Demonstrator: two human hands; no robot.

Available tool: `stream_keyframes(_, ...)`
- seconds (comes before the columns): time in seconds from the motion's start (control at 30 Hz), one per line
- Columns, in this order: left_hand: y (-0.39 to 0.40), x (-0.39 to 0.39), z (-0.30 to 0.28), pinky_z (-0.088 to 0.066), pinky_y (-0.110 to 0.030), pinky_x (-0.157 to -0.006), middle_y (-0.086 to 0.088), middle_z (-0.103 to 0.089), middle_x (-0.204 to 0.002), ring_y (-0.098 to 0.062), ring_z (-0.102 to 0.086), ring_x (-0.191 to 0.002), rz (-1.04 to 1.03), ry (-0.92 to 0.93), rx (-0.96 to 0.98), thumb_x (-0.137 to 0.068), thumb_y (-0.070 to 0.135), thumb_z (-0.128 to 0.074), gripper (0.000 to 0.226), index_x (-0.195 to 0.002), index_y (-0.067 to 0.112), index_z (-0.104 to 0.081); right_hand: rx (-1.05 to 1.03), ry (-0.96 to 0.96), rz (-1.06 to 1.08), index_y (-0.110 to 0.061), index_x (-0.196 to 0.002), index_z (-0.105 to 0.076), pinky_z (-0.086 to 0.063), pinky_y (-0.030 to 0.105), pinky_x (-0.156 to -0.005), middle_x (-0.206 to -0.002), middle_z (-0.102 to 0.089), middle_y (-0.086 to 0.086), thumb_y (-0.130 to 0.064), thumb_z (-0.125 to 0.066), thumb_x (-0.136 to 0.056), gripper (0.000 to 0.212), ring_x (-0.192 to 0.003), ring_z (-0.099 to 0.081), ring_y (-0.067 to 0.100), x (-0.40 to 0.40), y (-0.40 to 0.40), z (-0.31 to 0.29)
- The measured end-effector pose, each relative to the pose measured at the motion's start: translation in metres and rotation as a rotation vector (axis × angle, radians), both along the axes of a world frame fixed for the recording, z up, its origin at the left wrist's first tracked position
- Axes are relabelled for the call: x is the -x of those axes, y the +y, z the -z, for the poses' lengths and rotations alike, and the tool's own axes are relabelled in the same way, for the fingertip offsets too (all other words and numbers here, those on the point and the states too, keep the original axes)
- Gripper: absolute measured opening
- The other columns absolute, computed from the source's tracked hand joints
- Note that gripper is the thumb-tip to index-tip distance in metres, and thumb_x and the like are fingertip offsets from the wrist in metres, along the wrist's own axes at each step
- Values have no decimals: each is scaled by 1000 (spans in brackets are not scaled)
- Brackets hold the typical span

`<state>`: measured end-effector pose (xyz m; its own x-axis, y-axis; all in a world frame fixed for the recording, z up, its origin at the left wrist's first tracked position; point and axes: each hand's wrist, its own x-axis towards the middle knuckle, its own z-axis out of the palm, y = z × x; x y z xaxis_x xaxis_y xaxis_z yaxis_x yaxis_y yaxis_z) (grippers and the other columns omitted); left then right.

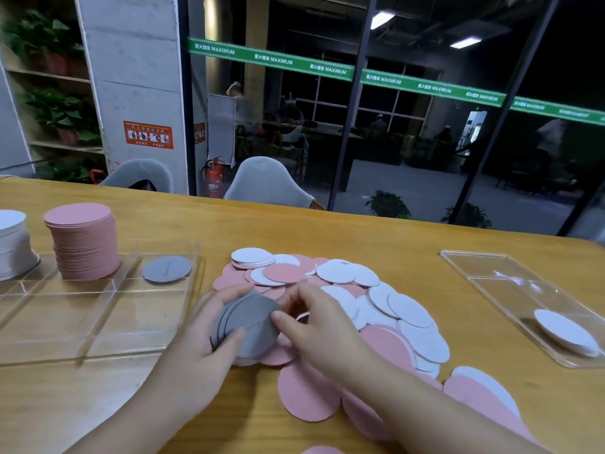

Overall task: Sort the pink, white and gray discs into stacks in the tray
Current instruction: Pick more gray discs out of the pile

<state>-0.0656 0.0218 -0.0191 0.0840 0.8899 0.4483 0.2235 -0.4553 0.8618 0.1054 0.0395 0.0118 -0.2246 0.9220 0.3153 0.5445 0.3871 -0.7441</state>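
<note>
A: What carries it all?

B: A wooden desk (pixel 229 224). On its left sits a clear tray (pixel 98 322) with compartments; on its right lies a second clear tray (pixel 484 270) holding a few white discs (pixel 564 334) at its near end.

A: And the unsorted discs?

B: A loose pile of pink and white discs (pixel 376 309) spreads across the middle of the desk, from just right of the left tray toward the near edge.

A: What is stacked already?

B: A tall pink stack (pixel 83 244) stands in a far compartment of the left tray. A white stack (pixel 13 244) stands left of it, cut by the frame edge. A single gray disc (pixel 167 269) lies flat in the far right compartment.

A: Where are the gray ones being handled?

B: A small fan of gray discs (pixel 247 326) is in the hands, above the pile's left edge and just right of the tray's near corner.

A: How do the hands hold them?

B: The left hand (pixel 199 342) cups the fan from below, thumb across its face. The right hand (pixel 314 329) pinches its right rim with thumb and fingertips.
</note>
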Motion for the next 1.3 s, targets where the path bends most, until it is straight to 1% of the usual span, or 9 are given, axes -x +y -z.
stream_keyframes(0.13,-4,2,-7,-34,-15,-98,37,-48,-118,8,-45,-116,18,105,11,-72,18,-50,63,-109,69,-43,62,87,47,-21,-111,-48,-44,8,-73,-114,-53,-5,-17,-50,-91,21,-99,-54,7,14,-13,5)
stream_keyframes(0.23,-5,6,-9,-35,-21,-101,30,-48,-125,4,-45,-120,48,119,36,-70,17,-49,66,-110,69,-41,58,24,-30,-23,-130,-42,-39,19,-98,-129,-51,-7,-11,-43,-93,39,-116,-50,9,22,-25,6)
stream_keyframes(0.37,-7,10,-10,-26,-6,-97,22,-40,-126,10,-36,-120,82,279,67,-72,20,-42,61,-105,70,-34,-24,-6,-76,-24,-133,-43,-24,-7,-81,-122,-52,-12,1,-37,-91,49,-106,-42,-10,24,-42,4)
stream_keyframes(0.53,-11,9,-10,-22,-3,-92,14,-37,-124,8,-34,-113,1,443,49,-83,7,-43,57,-110,55,-30,-50,-5,-145,-20,-134,-40,-24,-9,-74,-105,-43,-23,2,-32,-93,48,-89,-33,-25,22,-57,2)
stream_keyframes(0.67,-20,1,-12,-21,8,-79,9,-33,-127,10,-32,-105,-68,434,56,-89,-3,-41,63,-117,51,-26,-51,-69,-88,-21,-140,-36,-21,-10,-76,-126,-51,-12,-2,-34,-96,48,-108,-38,-10,17,-53,9)
stream_keyframes(0.83,-45,17,-13,-20,5,-86,13,-28,-134,17,-30,-114,-32,422,153,-92,-1,-40,67,-121,57,-24,-64,-123,-160,-26,-141,-36,-27,-1,-87,-135,-51,-9,-9,-39,-97,48,-119,-44,3,17,-54,15)
stream_keyframes(1.07,-38,-1,-13,-21,-4,-75,-16,-29,-139,-26,-30,-132,-274,337,291,-77,-17,-41,71,-138,17,-34,-45,-237,-312,-23,-148,-17,-19,-6,-88,-142,-42,-4,-2,-33,-97,58,-120,-34,-4,19,-58,14)
stream_keyframes(1.17,-52,8,-3,-22,5,-79,1,-30,-130,4,-33,-120,-205,390,101,-79,-17,-39,77,-122,46,-26,-103,-220,-271,-24,-142,-36,-29,-2,-74,-116,-59,-2,-6,-39,-96,49,-96,-41,0,16,-60,8)
stream_keyframes(1.3,-57,16,-3,-15,8,-86,10,-23,-129,28,-19,-114,-113,464,33,-87,-10,-39,77,-125,54,-17,-21,-61,-202,-25,-109,-63,-45,21,-68,-83,-66,-6,-17,-49,-84,30,-69,-53,5,20,-59,7)
